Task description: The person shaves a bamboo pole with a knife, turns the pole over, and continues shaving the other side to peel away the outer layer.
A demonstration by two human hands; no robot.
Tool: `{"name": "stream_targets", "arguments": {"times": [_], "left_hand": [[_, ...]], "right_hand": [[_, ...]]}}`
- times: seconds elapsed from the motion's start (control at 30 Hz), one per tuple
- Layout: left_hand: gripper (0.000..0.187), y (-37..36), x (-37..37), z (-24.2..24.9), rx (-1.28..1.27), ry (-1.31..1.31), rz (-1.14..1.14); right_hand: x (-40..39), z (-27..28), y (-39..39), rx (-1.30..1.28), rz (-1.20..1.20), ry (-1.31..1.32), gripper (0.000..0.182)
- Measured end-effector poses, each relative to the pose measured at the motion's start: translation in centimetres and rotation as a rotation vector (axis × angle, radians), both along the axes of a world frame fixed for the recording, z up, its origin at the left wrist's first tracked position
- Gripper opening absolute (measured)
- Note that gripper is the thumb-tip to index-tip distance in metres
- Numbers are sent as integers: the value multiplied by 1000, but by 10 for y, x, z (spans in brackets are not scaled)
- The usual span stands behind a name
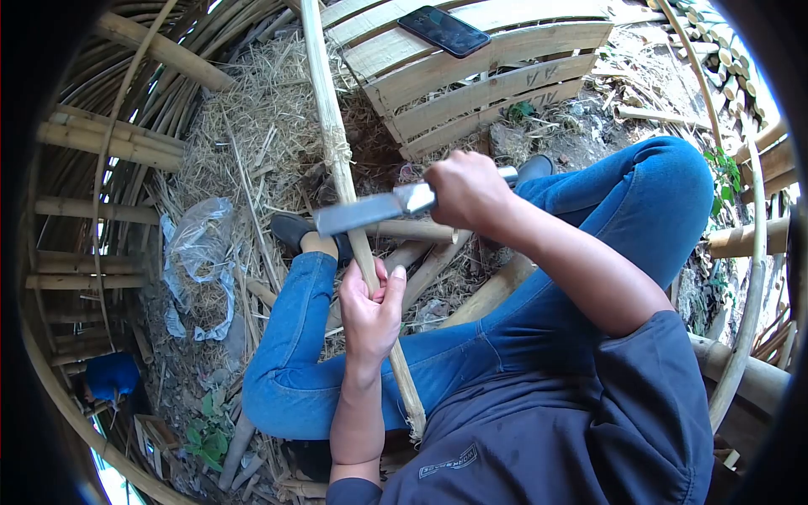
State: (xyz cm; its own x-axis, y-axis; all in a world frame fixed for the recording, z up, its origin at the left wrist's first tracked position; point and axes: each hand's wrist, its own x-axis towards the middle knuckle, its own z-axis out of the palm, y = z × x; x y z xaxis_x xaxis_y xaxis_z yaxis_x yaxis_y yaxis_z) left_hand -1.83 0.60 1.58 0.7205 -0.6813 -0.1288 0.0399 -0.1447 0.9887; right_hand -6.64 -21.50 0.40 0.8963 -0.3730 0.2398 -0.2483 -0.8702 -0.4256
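A long bamboo pole (326, 93) runs from the top of the view down across my lap, its frayed lower end beside my shirt. My left hand (370, 316) is wrapped round it below its middle. With my right hand (465, 192) I grip the handle of a wide-bladed knife (362, 214). The blade lies across the pole, just above my left hand, and is slightly blurred; whether it touches the pole I cannot tell. A frayed joint on the pole shows above the blade.
A slatted wooden crate (497, 63) with a phone (443, 30) on top stands ahead. Cut bamboo pieces (412, 231) lie between my legs. A plastic bag (202, 244) sits on the straw-covered ground at the left. Bamboo poles (109, 139) line the left side.
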Motion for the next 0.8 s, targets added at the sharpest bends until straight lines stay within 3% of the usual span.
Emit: {"name": "stream_targets", "arguments": {"times": [0.1,0.27,0.37,0.57,0.8], "left_hand": [[17,0,-3,-2,4,33,-21],[18,1,2,-3,-37,81,-49],[19,-1,5,7,-101,323,-59],[21,5,22,-1,-200,506,-143],[25,5,19,-3,-179,452,-133]], "right_hand": [[0,15,-19,-92,-66,3,10],[1,8,-15,-6,-56,-4,13],[-4,8,-14,10,-41,-34,14],[-11,19,7,-13,98,73,13],[-10,14,12,19,92,81,11]]}}
